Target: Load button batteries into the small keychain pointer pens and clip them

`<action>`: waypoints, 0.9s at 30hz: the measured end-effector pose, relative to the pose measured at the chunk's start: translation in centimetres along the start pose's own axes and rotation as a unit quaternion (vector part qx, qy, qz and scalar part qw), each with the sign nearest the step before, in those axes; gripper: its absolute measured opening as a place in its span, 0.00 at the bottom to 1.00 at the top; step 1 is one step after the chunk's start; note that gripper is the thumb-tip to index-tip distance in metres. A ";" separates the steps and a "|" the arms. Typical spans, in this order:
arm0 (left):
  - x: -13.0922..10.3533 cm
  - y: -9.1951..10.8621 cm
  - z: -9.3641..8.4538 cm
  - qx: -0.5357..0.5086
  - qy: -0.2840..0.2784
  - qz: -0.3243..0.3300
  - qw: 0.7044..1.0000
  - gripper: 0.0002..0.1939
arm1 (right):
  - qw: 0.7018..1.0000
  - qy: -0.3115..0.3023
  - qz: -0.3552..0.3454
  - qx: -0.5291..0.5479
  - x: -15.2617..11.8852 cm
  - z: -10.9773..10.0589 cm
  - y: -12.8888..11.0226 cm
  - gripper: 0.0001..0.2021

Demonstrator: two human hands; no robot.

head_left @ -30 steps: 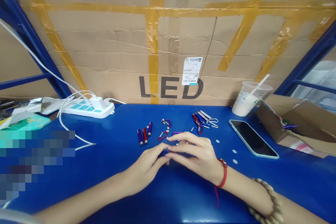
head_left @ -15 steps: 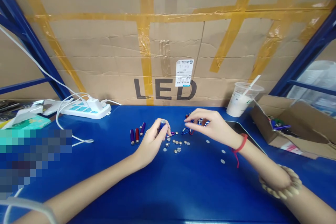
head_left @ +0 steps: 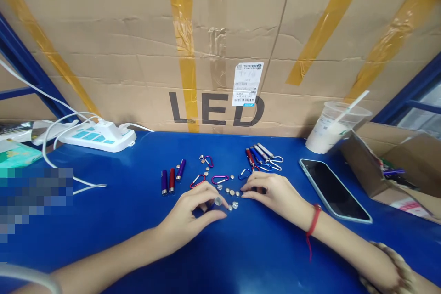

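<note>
My left hand is curled around a small blue flashlight tube, its round silver end facing up. Low over the blue table, my right hand has thumb and index fingertip nearly together beside some button cells. Whatever may be between those fingertips is too small to make out. Small silver metal pieces lie between the hands. Behind them are a purple carabiner, a red carabiner and a blue carabiner. A red tube stands between two purple ones left of my left hand.
Several pen-like flashlights with carabiners lie behind my right hand. Further right are a phone, a plastic cup with a straw and an open cardboard box. A white power strip with cables sits at the left; a large carton stands behind.
My right hand has come down toward the button cells, uncovering the flashlights and phone. My left hand, still holding the tube, has moved lower and nearer me. The view has shifted slightly.
</note>
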State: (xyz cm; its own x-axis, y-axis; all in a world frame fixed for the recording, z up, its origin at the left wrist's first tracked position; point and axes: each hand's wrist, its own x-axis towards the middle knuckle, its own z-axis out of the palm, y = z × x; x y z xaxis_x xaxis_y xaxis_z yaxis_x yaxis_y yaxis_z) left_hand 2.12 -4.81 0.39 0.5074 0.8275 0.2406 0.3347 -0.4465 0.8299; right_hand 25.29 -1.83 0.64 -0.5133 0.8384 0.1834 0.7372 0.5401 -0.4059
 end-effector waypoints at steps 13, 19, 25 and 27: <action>-1.5 -0.4 0.0 0.016 0.030 0.090 0.995 0.10 | 0.999 0.008 0.031 0.027 0.1 0.2 -0.2 0.11; -1.5 -0.4 0.0 0.047 0.001 0.110 0.993 0.13 | 0.967 0.200 -0.128 0.089 -1.4 0.7 -3.9 0.06; -1.5 -0.5 0.1 0.042 0.003 0.132 0.990 0.12 | 0.945 0.234 -0.227 0.038 -2.5 0.8 -6.2 0.11; -1.5 -0.4 0.1 0.043 0.006 0.133 0.990 0.12 | 0.941 0.237 -0.241 0.025 -2.5 0.6 -6.2 0.11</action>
State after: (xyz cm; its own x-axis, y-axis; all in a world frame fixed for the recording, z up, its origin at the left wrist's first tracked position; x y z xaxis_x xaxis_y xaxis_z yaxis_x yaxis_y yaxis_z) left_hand 1.34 -5.87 -0.40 0.5772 0.6807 0.4511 0.2566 -0.6756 0.6912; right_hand 21.77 -7.34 2.10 -0.5202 0.4417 0.7309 0.4411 0.8718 -0.2129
